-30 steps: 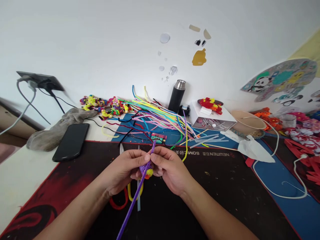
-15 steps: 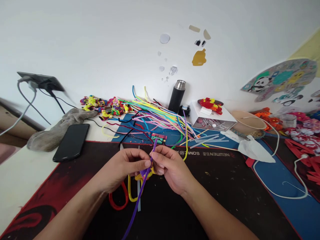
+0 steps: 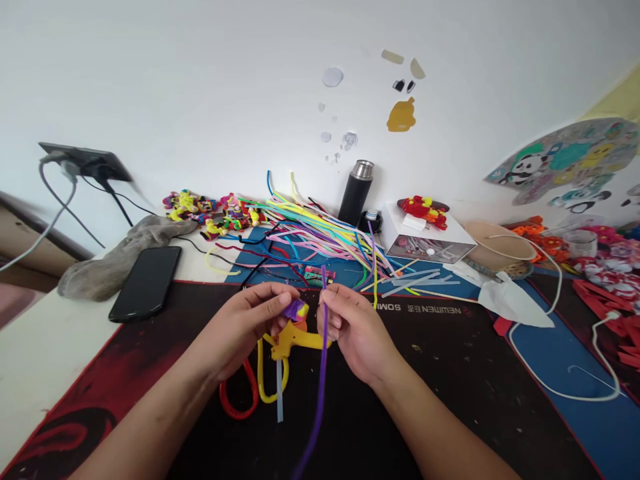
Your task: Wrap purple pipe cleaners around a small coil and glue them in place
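Note:
My left hand (image 3: 260, 310) is closed, pinching a small purple and yellow piece of wound pipe cleaner (image 3: 295, 311) between thumb and fingers. To its right, my right hand (image 3: 353, 330) grips a long purple pipe cleaner (image 3: 323, 373) near its upper end; the rest hangs down toward me. The two pieces are apart. Below the hands, on the dark mat, lies a yellow glue gun (image 3: 285, 343) with a translucent glue stick (image 3: 279, 397) sticking out. A red loop handle (image 3: 240, 415) and a yellow loop handle (image 3: 261, 383) lie beside it, their other ends hidden by my left hand.
A heap of coloured pipe cleaners (image 3: 320, 230) lies at the back, near a black flask (image 3: 356, 197) and a white drawer box (image 3: 433, 240). A phone (image 3: 145, 283) lies at left. A white cord (image 3: 555, 393) runs on the right, near red pieces.
My hands have moved apart. The purple pipe cleaner has shifted right with my right hand, and the purple and yellow piece now shows in my left. More of the glue gun is visible.

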`<action>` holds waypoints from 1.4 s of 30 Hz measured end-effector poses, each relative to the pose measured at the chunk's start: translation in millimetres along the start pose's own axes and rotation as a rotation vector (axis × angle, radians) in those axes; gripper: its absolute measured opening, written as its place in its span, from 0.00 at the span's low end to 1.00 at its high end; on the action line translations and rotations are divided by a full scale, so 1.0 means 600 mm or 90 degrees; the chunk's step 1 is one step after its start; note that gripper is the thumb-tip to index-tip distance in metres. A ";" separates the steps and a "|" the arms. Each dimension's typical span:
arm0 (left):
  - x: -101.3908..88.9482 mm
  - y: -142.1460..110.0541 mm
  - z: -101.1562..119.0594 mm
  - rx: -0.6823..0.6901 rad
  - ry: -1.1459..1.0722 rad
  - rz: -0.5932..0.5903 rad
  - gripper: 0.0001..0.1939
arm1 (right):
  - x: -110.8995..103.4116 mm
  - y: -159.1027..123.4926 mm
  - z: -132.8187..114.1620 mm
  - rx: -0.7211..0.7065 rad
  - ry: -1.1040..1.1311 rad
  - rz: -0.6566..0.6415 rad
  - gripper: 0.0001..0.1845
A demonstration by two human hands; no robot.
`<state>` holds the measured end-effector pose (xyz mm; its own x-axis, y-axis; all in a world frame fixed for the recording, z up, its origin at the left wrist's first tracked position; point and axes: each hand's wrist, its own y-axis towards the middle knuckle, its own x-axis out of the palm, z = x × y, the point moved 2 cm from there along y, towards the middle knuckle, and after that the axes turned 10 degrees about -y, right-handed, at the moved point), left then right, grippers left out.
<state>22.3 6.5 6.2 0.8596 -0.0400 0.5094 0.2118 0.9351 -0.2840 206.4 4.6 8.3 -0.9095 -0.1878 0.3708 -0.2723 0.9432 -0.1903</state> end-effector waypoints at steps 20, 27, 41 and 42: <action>0.004 0.000 0.004 0.067 -0.094 0.041 0.20 | 0.006 -0.015 0.008 -0.167 -0.441 -0.024 0.15; 0.004 -0.001 0.002 0.060 -0.086 0.036 0.22 | 0.007 -0.018 0.005 -0.195 -0.464 -0.016 0.14; 0.007 -0.002 0.002 0.067 -0.066 0.044 0.22 | 0.007 -0.017 0.010 -0.187 -0.489 -0.012 0.14; 0.006 -0.001 0.002 0.067 -0.067 0.042 0.23 | 0.008 -0.017 0.010 -0.190 -0.491 -0.011 0.14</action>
<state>24.9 5.9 9.0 0.8155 0.0553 0.5760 0.1013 0.9664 -0.2363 203.2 -7.5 6.7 -0.8957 -0.2359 -0.3770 -0.2924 0.9511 0.0995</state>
